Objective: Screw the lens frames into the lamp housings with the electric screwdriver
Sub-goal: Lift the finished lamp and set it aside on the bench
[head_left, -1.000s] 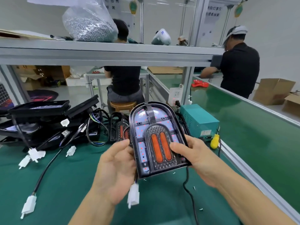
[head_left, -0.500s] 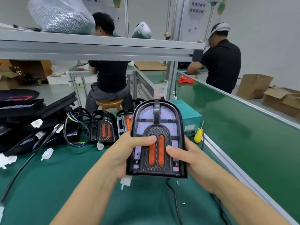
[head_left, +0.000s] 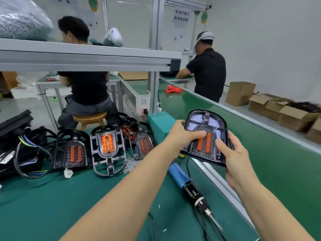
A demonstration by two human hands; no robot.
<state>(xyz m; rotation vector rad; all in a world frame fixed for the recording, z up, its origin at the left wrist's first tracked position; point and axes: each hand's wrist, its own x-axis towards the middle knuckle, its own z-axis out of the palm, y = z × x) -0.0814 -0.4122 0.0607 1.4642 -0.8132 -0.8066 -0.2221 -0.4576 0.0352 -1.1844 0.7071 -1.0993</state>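
I hold an arch-shaped black lamp housing (head_left: 207, 131) with two orange lens strips above the right edge of the bench. My left hand (head_left: 182, 134) grips its left side, thumb across the front. My right hand (head_left: 232, 157) grips the lower right corner, thumb on the face. The blue and black electric screwdriver (head_left: 187, 185) lies on the green mat under my arms, tip toward me. Lens frames (head_left: 108, 150) and other lamp assemblies (head_left: 73, 150) lie in a row at the back of the mat, beside a small heap of screws (head_left: 131, 164).
A teal power box (head_left: 159, 124) stands behind the lamps. Black housings with cables (head_left: 19, 146) pile up at the left. The green conveyor belt (head_left: 260, 153) runs along the right. Two people work at benches beyond. Cardboard boxes (head_left: 271, 108) sit on the floor far right.
Both hands have carried the lamp housing to the right, over the bench rail toward the conveyor. My view has swung right, bringing the screwdriver and row of lens frames into sight.
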